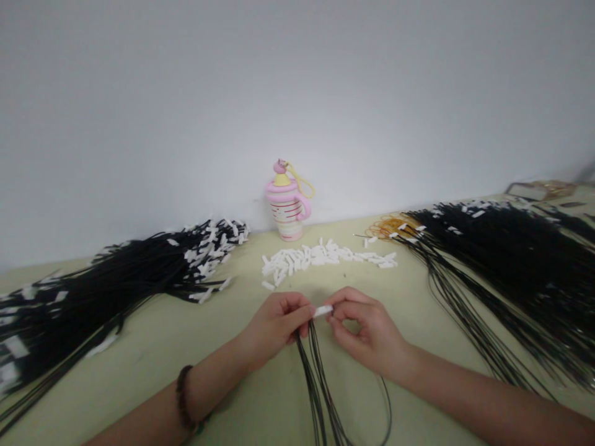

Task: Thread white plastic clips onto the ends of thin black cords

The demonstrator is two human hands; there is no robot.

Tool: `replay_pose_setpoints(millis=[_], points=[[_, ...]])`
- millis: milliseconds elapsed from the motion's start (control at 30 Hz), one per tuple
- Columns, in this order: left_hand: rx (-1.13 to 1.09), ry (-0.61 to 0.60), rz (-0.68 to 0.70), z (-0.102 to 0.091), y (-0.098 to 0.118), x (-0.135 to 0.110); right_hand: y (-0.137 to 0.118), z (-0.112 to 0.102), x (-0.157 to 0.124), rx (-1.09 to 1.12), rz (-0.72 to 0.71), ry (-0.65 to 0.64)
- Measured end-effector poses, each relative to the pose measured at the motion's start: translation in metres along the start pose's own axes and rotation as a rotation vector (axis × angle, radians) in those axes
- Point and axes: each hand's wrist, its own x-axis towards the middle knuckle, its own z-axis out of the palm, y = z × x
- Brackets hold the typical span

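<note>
My left hand (284, 319) pinches one end of a small white plastic connector (323, 311). Thin black wires (320, 384) hang down from beneath its fingers and run off the lower edge. My right hand (365, 328) is closed in a pinch at the connector's other end, thumb and forefinger together on the tip of a black wire. That wire seems to loop down below the right hand and curve back (389, 402). Exactly how the wire tip meets the connector is hidden by the fingertips.
Loose white connectors (302, 257) lie in a heap beyond my hands. Behind them stands a pink and cream cup (287, 214) against the wall. Bundles of black wires with white ends lie left (134, 266) and right (506, 260). Orange thread (395, 226) lies beside the right bundle.
</note>
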Motion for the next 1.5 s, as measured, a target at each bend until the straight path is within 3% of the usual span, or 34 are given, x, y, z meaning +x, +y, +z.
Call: replay_pose_setpoints(millis=[100,200,267,333,400,600,667,800,867,933,1067,1133,1233,1400,1500], points=[[-0.096,0.067,0.057,-0.008,0.007,-0.001,0.005,-0.005,0.005,0.118,0.111,-0.089],[-0.276,0.081,0.159,-0.021,0.025,-0.008,0.009,-0.017,0.011,0.31,0.239,-0.409],[-0.345,0.007,0.221,-0.029,0.038,-0.017,0.01,-0.027,0.013,0.421,0.29,-0.65],[-0.342,-0.079,0.259,-0.033,0.046,-0.024,0.011,-0.033,0.015,0.494,0.35,-0.766],[-0.26,-0.156,0.25,-0.034,0.048,-0.028,0.014,-0.034,0.016,0.555,0.431,-0.72],[0.158,-0.159,0.13,-0.023,0.032,-0.016,0.031,-0.022,0.021,0.711,0.518,-0.269],[0.281,-0.116,0.095,-0.018,0.025,-0.011,0.035,-0.024,0.021,0.531,0.471,-0.201],[0.379,-0.037,0.053,-0.009,0.012,-0.005,0.028,-0.027,0.015,-0.177,0.158,-0.059],[0.368,-0.018,0.047,-0.006,0.007,-0.004,0.017,-0.024,0.01,-0.354,0.066,-0.007],[0.348,0.006,0.054,-0.004,0.004,-0.002,0.003,-0.017,0.005,-0.36,0.078,-0.049],[0.314,0.049,0.077,-0.003,0.001,0.0,-0.018,0.0,-0.004,-0.237,0.235,-0.348],[0.296,0.065,0.081,-0.003,0.001,0.001,-0.021,0.006,-0.007,-0.218,0.272,-0.422],[0.266,0.075,0.065,-0.004,0.003,0.0,-0.019,0.009,-0.007,-0.122,0.334,-0.445],[0.248,0.089,0.023,-0.006,0.005,0.0,-0.02,-0.005,0.004,0.417,0.722,-0.525],[0.242,0.084,0.012,-0.007,0.004,0.001,-0.027,-0.027,0.017,0.702,0.756,-0.425]])
